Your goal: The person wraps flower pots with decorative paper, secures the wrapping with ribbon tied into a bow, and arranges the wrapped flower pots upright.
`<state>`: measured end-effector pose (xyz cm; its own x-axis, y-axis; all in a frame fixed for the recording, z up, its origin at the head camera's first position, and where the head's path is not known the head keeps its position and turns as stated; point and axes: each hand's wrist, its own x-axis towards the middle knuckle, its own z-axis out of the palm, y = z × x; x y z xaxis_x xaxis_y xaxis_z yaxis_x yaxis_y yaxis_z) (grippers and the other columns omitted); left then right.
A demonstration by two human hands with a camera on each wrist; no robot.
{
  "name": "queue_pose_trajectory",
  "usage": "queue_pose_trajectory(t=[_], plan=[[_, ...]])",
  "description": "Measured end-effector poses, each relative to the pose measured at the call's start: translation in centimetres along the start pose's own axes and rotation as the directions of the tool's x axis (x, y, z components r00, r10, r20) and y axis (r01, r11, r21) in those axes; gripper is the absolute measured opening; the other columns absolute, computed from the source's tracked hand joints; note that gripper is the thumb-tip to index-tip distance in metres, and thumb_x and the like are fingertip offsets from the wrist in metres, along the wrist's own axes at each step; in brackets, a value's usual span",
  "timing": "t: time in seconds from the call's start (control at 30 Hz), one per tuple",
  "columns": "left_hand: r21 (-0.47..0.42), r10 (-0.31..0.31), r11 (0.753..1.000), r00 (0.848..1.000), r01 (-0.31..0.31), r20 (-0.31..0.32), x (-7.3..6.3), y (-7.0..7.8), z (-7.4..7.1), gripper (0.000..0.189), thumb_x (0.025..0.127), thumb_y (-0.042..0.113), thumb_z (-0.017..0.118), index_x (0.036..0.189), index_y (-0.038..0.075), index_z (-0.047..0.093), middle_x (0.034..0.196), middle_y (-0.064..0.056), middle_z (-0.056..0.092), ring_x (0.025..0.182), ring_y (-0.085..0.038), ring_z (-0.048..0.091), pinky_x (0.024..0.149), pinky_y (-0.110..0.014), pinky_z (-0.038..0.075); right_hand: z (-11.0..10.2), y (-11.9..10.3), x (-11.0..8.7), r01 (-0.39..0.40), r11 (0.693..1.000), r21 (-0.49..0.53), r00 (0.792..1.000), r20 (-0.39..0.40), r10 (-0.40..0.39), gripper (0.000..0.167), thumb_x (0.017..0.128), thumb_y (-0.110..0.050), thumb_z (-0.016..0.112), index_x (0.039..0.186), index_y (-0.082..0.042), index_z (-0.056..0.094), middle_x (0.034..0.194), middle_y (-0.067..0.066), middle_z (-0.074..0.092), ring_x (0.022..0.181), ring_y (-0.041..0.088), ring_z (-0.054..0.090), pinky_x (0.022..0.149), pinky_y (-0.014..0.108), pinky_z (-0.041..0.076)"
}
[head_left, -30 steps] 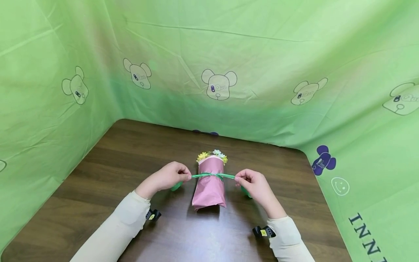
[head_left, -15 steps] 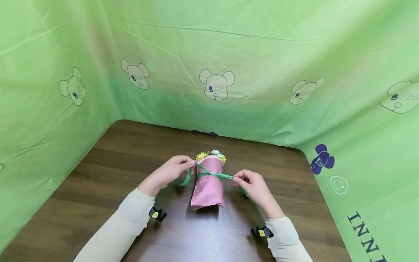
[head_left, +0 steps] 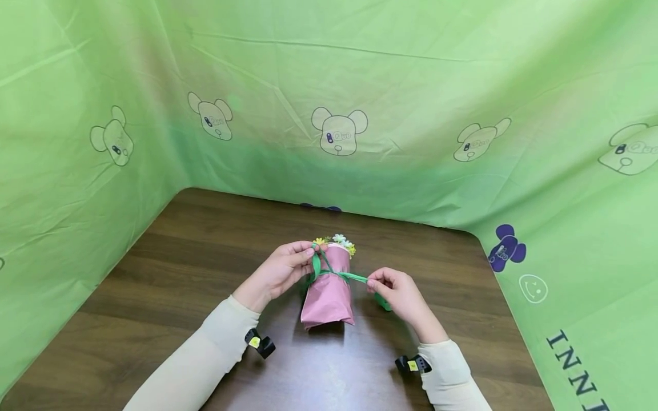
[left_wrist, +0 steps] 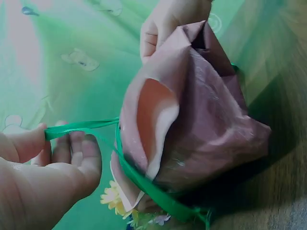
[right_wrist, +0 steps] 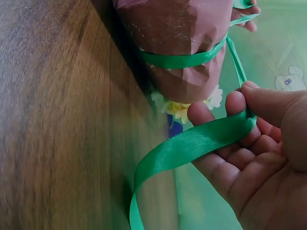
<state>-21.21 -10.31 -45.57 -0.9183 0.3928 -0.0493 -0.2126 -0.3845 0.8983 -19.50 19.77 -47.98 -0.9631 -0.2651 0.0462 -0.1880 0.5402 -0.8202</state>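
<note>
A bouquet wrapped in pink paper lies on the table, its yellow and white flowers at the far end. Green ribbon runs around its middle and crosses on top. My left hand pinches one ribbon end between thumb and fingertips, raised over the upper left of the wrap. To the right of the bouquet, my right hand pinches the other end and keeps it stretched sideways. In the right wrist view the loose tail hangs down from those fingers. The paper's open fold shows in the left wrist view.
The brown wooden table has rounded back corners. Green printed fabric hangs behind it and on both sides. A black wrist camera sits at the left cuff, another black camera at the right cuff.
My left hand has moved from the left side up and inward over the wrap, carrying its ribbon end toward the flowers. My right hand has stayed nearly still, holding its end.
</note>
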Motion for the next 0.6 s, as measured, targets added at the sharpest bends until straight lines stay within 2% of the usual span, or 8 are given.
queue_pose_trajectory(t=[0.13, 0.27, 0.43, 0.53, 0.6], plan=[[0.054, 0.026, 0.998, 0.998, -0.023, -0.050, 0.3, -0.4, 0.6, 0.015, 0.104, -0.001, 0.052, 0.114, -0.002, 0.062, 0.122, -0.017, 0.071, 0.101, -0.012, 0.068, 0.089, -0.030, 0.055, -0.5, 0.1, -0.3, 0.005, 1.000, -0.001, 1.000, 0.010, -0.005, 0.012, 0.097, -0.013, 0.070, 0.099, -0.001, 0.072, 0.086, 0.012, 0.074, 0.078, 0.032, 0.065, 0.064, 0.023, 0.047], [0.114, 0.057, 0.992, 0.996, -0.048, -0.076, 0.8, -0.9, 0.8, 0.015, 0.102, -0.004, 0.055, 0.115, -0.007, 0.063, 0.114, -0.015, 0.073, 0.093, -0.009, 0.068, 0.081, -0.026, 0.055, -0.9, 0.1, -0.6, 0.001, 1.000, 0.002, 1.000, 0.010, -0.001, 0.012, 0.097, -0.015, 0.070, 0.100, -0.003, 0.072, 0.088, 0.013, 0.074, 0.081, 0.033, 0.067, 0.066, 0.023, 0.048], [0.229, 0.107, 0.970, 0.988, -0.079, -0.113, 1.3, -1.2, 0.9, 0.013, 0.099, -0.004, 0.061, 0.110, -0.007, 0.064, 0.108, -0.016, 0.075, 0.090, -0.008, 0.070, 0.072, -0.022, 0.054, -1.5, 0.2, -0.8, 0.010, 1.000, 0.003, 1.000, 0.016, -0.010, 0.011, 0.097, -0.017, 0.071, 0.101, -0.007, 0.073, 0.090, 0.014, 0.074, 0.082, 0.031, 0.067, 0.066, 0.024, 0.048], [0.282, 0.139, 0.954, 0.981, -0.097, -0.132, 1.5, -1.2, 1.1, 0.009, 0.097, -0.003, 0.064, 0.106, -0.005, 0.066, 0.106, -0.019, 0.075, 0.092, -0.010, 0.073, 0.071, -0.023, 0.054, -1.8, 0.4, -0.9, 0.023, 1.000, -0.001, 1.000, 0.013, -0.023, 0.007, 0.097, -0.017, 0.072, 0.100, -0.010, 0.073, 0.090, 0.014, 0.074, 0.076, 0.023, 0.063, 0.064, 0.024, 0.047], [0.295, 0.149, 0.950, 0.979, -0.102, -0.142, 1.6, -1.1, 1.2, 0.008, 0.097, -0.003, 0.065, 0.105, -0.003, 0.067, 0.103, -0.016, 0.076, 0.092, -0.011, 0.073, 0.070, -0.024, 0.054, -2.1, 0.4, -0.9, 0.026, 1.000, -0.004, 1.000, 0.008, -0.026, 0.006, 0.096, -0.017, 0.073, 0.099, -0.012, 0.074, 0.089, 0.014, 0.073, 0.072, 0.017, 0.059, 0.063, 0.024, 0.046]])
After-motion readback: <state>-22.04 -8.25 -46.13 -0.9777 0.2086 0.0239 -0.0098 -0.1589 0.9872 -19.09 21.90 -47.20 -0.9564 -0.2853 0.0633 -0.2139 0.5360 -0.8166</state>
